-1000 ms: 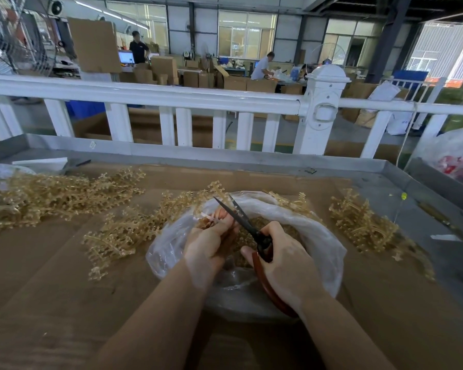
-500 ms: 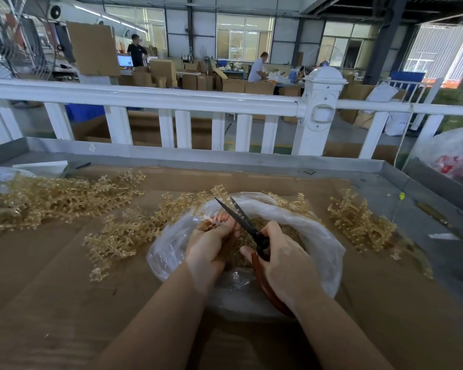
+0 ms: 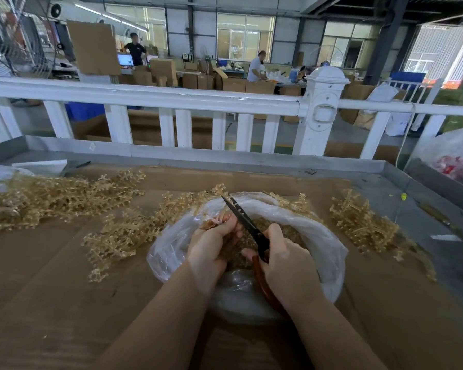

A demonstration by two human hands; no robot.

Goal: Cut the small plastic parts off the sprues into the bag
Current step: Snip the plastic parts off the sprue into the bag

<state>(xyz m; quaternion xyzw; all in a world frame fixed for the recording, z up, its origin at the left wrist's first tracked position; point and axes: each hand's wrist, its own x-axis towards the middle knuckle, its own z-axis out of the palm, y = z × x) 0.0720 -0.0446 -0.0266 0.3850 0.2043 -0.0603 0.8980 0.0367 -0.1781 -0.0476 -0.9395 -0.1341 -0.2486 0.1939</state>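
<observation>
A clear plastic bag [image 3: 329, 244] lies open on the cardboard-covered table, with a heap of small amber cut parts [image 3: 289, 231] inside. Over its mouth my left hand [image 3: 211, 244] pinches a short piece of amber sprue [image 3: 210, 223]. My right hand [image 3: 286, 263] grips scissors [image 3: 245, 221] with black blades and red-brown handles. The blades are slightly apart and point up and left, right beside my left fingertips. Piles of uncut amber sprues lie at the left [image 3: 56, 198], just left of the bag [image 3: 126, 231] and at the right [image 3: 364, 225].
Brown cardboard [image 3: 51, 303] covers the metal table, whose raised grey rim [image 3: 198, 156] runs along the back and right. A white railing [image 3: 171, 98] stands behind it. A filled plastic sack [image 3: 455, 156] sits at far right. People work among boxes far behind.
My hands stay over the bag. The scissor blades have closed a little and the sprue piece in my left hand looks shorter.
</observation>
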